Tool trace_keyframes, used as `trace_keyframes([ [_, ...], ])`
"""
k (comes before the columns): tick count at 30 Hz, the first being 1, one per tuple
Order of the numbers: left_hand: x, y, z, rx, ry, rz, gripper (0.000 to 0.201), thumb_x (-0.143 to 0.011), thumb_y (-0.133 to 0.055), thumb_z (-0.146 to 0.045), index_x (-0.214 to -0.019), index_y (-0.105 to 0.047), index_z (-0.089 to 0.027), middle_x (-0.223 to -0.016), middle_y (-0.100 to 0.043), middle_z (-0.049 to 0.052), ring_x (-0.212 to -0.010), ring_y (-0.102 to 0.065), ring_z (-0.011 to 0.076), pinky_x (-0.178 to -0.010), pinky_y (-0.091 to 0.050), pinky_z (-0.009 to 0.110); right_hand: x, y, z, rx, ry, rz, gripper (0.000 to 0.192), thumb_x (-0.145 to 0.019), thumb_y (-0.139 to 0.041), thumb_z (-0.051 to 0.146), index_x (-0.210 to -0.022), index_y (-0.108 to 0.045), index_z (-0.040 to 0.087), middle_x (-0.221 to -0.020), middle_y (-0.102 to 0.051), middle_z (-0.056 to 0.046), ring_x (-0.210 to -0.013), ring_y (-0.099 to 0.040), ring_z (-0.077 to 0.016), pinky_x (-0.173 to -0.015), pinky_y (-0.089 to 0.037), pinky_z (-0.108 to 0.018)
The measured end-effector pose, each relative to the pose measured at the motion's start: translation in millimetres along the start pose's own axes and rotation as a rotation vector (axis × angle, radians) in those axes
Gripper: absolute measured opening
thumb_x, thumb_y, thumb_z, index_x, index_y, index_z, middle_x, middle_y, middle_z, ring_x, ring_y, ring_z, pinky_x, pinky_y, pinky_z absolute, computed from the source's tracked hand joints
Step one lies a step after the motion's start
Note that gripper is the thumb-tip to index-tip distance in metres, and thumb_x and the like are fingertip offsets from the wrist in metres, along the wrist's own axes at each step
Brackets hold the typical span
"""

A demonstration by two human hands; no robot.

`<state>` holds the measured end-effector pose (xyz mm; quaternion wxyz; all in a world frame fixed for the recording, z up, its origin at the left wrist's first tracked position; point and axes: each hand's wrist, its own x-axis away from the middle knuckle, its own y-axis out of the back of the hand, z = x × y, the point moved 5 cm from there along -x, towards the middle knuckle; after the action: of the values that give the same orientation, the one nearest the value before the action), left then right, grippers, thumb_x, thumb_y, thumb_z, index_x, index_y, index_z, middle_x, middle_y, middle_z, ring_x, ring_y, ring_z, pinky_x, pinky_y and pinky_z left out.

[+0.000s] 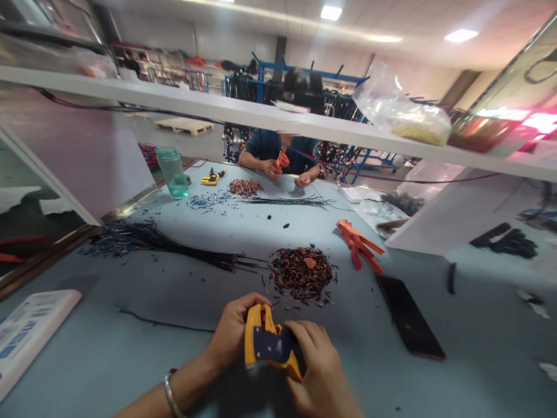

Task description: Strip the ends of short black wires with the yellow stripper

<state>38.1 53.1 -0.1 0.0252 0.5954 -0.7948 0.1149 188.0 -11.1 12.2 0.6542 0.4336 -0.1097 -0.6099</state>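
Observation:
In the head view my right hand (319, 366) is closed around the handles of a yellow and dark-blue wire stripper (270, 343). My left hand (232, 331) is closed at the tool's head, its thumb and finger pinched by the jaws. A thin black wire (174, 324) trails leftward from that hand; its end at the jaws is hidden. Just beyond the stripper lies a heap of short stripped wire scraps (300, 276), mostly copper and black. A bundle of black wires (187, 249) stretches to the left of the heap.
Red-orange pliers (359, 247) and a black phone (409, 316) lie on the right. A white box (37, 331) sits at left, a green bottle (173, 174) farther back. A shelf (243, 113) crosses overhead. Opposite, a co-worker (278, 157) holds an orange tool.

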Motion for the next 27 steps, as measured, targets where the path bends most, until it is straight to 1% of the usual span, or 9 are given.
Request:
trace_keyframes([
  [4,-1,1.0,11,0.143,0.075,-0.015,0.020,-0.061,-0.075,-0.021,-0.076,-0.064,-0.015,-0.057,-0.057,-0.005,-0.051,-0.048,0.0082,-0.051,-0.041,0.017,1,-2,1,0.123,0.097,-0.059,0.066,-0.061,-0.053,0.007,-0.126,-0.048,0.015,-0.108,-0.061,-0.014,-0.096,-0.057,-0.0305,-0.081,-0.043,-0.047],
  [6,-1,0.9,14,0.184,0.095,-0.011,0.022,-0.061,-0.077,-0.022,-0.077,-0.064,-0.015,-0.058,-0.058,-0.005,-0.051,-0.049,0.0085,-0.051,-0.041,0.017,0,0,2,0.160,0.114,-0.070,0.069,-0.060,-0.051,0.006,-0.128,-0.047,0.015,-0.109,-0.059,-0.015,-0.097,-0.056,-0.0311,-0.082,-0.042,-0.048],
  [9,-2,-1.4,15,0.209,0.097,0.018,0.023,-0.061,-0.079,-0.025,-0.075,-0.064,-0.015,-0.060,-0.060,-0.004,-0.054,-0.052,0.0096,-0.053,-0.043,0.018,-1,4,2,0.159,0.111,-0.071,0.071,-0.060,-0.050,0.004,-0.131,-0.046,0.015,-0.110,-0.059,-0.014,-0.098,-0.055,-0.0304,-0.083,-0.042,-0.048],
  [13,-2,-7.0,8,0.137,0.031,0.071,0.024,-0.062,-0.080,-0.028,-0.065,-0.060,-0.014,-0.060,-0.058,-0.003,-0.056,-0.049,0.0096,-0.054,-0.043,0.018,-1,6,-2,0.130,0.081,-0.066,0.070,-0.065,-0.052,0.005,-0.134,-0.043,0.017,-0.112,-0.058,-0.014,-0.100,-0.054,-0.0302,-0.084,-0.044,-0.047],
  [15,-1,-10.2,4,0.100,0.009,0.099,0.026,-0.063,-0.080,-0.031,-0.064,-0.060,-0.014,-0.060,-0.058,-0.003,-0.056,-0.048,0.0099,-0.055,-0.044,0.019,-1,6,-5,0.129,0.065,-0.069,0.070,-0.067,-0.053,0.006,-0.135,-0.042,0.017,-0.113,-0.057,-0.014,-0.101,-0.053,-0.0306,-0.085,-0.045,-0.047],
  [20,0,-13.1,-1,0.018,-0.052,0.152,0.026,-0.065,-0.079,-0.033,-0.064,-0.063,-0.014,-0.061,-0.060,-0.002,-0.057,-0.049,0.0107,-0.057,-0.045,0.021,-2,7,-4,0.146,0.069,-0.071,0.071,-0.063,-0.051,0.003,-0.133,-0.045,0.015,-0.112,-0.058,-0.015,-0.099,-0.054,-0.0304,-0.084,-0.046,-0.048],
  [27,-1,-11.9,5,-0.081,-0.085,0.207,0.022,-0.070,-0.076,-0.034,-0.074,-0.072,-0.013,-0.072,-0.069,0.003,-0.067,-0.059,0.0159,-0.068,-0.050,0.026,-3,7,-9,0.138,0.050,-0.075,0.067,-0.065,-0.051,0.003,-0.131,-0.045,0.014,-0.113,-0.058,-0.016,-0.101,-0.053,-0.0303,-0.086,-0.047,-0.048],
])
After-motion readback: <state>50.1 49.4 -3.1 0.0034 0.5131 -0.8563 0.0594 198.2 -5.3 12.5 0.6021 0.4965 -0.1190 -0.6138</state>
